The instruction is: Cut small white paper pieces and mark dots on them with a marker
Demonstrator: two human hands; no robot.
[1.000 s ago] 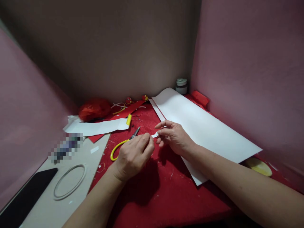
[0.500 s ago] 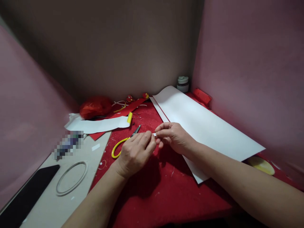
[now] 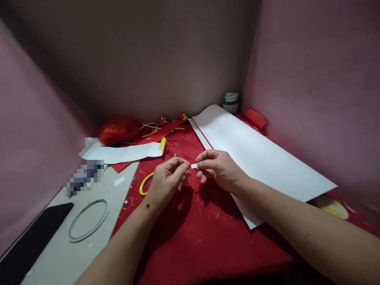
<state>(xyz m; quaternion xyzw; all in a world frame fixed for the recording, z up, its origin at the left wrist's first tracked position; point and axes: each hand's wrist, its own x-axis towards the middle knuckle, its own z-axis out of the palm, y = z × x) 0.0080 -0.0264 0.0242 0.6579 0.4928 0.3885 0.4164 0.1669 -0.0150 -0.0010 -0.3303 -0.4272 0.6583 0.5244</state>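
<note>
A small white slip (image 3: 194,166) was held up between the two hands, above the red-covered worktop (image 3: 208,245). The right hand (image 3: 218,166) had its end pinched between thumb and fingers; the left hand's (image 3: 169,176) thumb and forefinger came nearly together just beside the other end, though whether they gripped it could not be told. So tiny a slip probably wanted a light, edge-only pinch. Yellow-handled scissors (image 3: 141,187) lay partly hidden behind the left hand.

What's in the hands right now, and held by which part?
The right hand pinches a small white piece by its right end; whether the left hand touches the other end cannot be told.
</note>
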